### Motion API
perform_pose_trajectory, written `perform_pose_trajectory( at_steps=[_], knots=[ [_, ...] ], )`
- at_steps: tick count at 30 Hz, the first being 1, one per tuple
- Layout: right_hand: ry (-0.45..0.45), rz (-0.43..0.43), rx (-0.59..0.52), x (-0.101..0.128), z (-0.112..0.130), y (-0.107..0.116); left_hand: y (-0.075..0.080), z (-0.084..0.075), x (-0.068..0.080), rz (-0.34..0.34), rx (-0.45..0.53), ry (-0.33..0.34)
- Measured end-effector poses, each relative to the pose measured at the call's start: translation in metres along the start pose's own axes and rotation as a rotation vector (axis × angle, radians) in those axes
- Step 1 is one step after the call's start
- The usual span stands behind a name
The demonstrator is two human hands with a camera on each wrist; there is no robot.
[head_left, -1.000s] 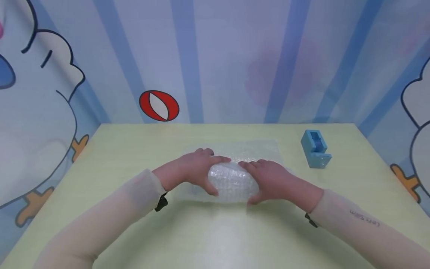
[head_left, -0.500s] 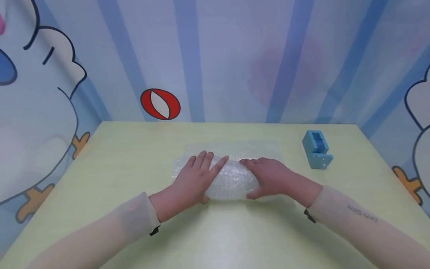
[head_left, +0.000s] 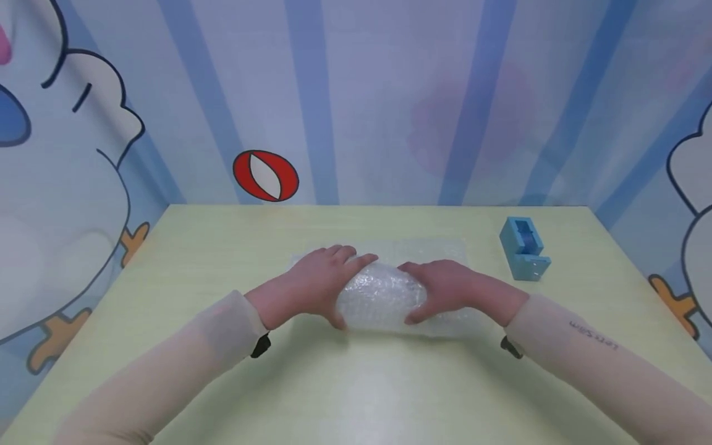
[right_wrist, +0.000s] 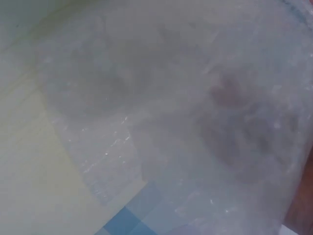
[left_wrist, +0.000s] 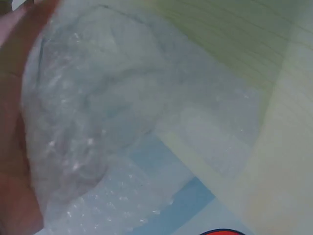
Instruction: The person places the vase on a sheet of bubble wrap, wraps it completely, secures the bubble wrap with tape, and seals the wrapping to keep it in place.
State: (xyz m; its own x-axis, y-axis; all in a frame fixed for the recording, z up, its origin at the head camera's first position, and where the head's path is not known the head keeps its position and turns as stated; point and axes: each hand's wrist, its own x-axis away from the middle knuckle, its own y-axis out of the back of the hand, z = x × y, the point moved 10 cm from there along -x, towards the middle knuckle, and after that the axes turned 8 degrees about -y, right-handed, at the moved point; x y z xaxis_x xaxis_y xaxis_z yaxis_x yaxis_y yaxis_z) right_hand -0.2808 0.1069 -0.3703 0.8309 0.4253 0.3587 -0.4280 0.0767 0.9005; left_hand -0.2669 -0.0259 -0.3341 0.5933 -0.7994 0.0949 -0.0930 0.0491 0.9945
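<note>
A roll of clear bubble wrap (head_left: 378, 300) lies across the middle of the table, with a flat sheet of it spread out behind. My left hand (head_left: 317, 281) grips the roll's left end, thumb at the near side and fingers over the far side. At the right end, my right hand (head_left: 447, 285) holds it in the same way. Up close in the left wrist view, the bubble wrap (left_wrist: 73, 147) curves in loose layers beside my fingers. Cloudy layers of bubble wrap (right_wrist: 171, 98) fill most of the right wrist view. Whatever may be inside the roll cannot be made out.
A blue tape dispenser (head_left: 523, 250) stands on the table (head_left: 367, 389) at the back right, beyond my right hand. Behind the table rises a striped blue backdrop (head_left: 384, 111) with cartoon prints, which also covers both sides.
Half a second ago my left hand lay flatter over the bubble wrap with its fingers extended; now it curls round the roll's left end again. My right hand has stayed nearly in place.
</note>
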Motion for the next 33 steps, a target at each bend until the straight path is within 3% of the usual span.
perform_pose_trajectory(
  at_steps=[8,21,30,33],
  knots=[
    [0.006,0.097,-0.106,-0.006,-0.002,-0.01,-0.002,0.01,-0.003,0.032,0.128,0.056],
    [-0.004,0.176,-0.275,-0.011,-0.01,-0.008,-0.008,0.024,-0.014,0.072,0.221,0.079],
    [0.05,0.062,-0.139,-0.006,-0.005,0.002,-0.009,0.023,-0.012,0.107,0.222,0.102],
    [0.037,0.019,-0.143,-0.003,-0.003,0.002,-0.01,0.021,-0.01,0.098,0.194,0.105]
  ],
)
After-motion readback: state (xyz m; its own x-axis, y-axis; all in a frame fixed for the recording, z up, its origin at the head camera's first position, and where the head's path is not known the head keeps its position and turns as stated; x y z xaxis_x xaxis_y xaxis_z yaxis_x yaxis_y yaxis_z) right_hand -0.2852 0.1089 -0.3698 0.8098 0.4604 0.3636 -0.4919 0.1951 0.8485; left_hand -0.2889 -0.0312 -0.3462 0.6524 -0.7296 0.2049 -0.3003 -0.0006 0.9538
